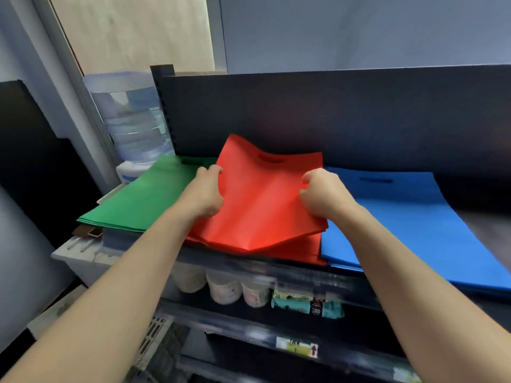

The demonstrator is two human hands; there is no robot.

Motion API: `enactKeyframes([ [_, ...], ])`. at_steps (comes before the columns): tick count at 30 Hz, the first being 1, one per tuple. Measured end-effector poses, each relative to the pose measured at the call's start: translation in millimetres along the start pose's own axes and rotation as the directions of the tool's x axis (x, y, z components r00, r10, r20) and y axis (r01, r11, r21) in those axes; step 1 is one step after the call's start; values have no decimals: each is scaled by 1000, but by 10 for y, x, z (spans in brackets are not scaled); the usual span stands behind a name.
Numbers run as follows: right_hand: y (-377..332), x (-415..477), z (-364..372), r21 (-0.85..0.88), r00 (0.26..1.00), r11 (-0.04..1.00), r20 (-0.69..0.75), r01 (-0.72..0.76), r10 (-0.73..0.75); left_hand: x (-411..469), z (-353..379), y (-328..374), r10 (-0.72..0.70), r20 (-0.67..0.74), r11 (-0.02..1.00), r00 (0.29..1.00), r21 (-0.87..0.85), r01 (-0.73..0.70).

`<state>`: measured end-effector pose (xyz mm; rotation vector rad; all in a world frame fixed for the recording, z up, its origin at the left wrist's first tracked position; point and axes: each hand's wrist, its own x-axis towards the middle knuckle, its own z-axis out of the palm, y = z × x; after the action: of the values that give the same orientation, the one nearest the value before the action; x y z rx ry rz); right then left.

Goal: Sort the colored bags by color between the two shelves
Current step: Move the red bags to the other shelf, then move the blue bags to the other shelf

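Bare forearms are stretching up from six o'clock. The left hand and the right hand are both gripping the red bags at centre on the dark shelf. Green bags are lying at nine o'clock, blue bags at three.

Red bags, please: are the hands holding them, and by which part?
Yes. The left hand grips the top red bags by their left edge, the right hand by their right edge.
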<state>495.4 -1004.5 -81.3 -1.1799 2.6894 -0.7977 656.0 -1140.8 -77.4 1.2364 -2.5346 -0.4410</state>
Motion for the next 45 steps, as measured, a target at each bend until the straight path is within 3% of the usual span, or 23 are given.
enactKeyframes([
  [7,23,9,182,-95,995,990,-4,-102,102,217,185,-207,18,68,1000,998,23,-20],
  [13,42,-21,175,-243,983,956,-118,-163,138,244,279,-206,11,32,992,999,126,-15],
  [16,2,-49,100,-290,982,954,-186,-75,21,218,237,-33,107,-54,982,993,161,-97],
  [20,49,-204,-160,-258,975,966,-216,3,-61,46,153,470,317,-124,948,940,39,-315],
  [26,659,-746,-960,-238,922,971,-383,-33,-62,-468,191,1632,587,-236,773,775,-123,-623],
  [31,1681,-1460,-1763,-385,849,868,-522,-315,77,-1098,506,2938,793,-192,555,578,-163,-816],
  [37,2867,-2697,-2745,-356,660,650,-686,-672,306,-2091,985,4469,926,-217,273,310,-184,-944],
  [45,3791,-4288,-3490,-180,329,338,-825,-924,460,-3358,1535,5966,972,-234,-76,3,-327,-942],
])
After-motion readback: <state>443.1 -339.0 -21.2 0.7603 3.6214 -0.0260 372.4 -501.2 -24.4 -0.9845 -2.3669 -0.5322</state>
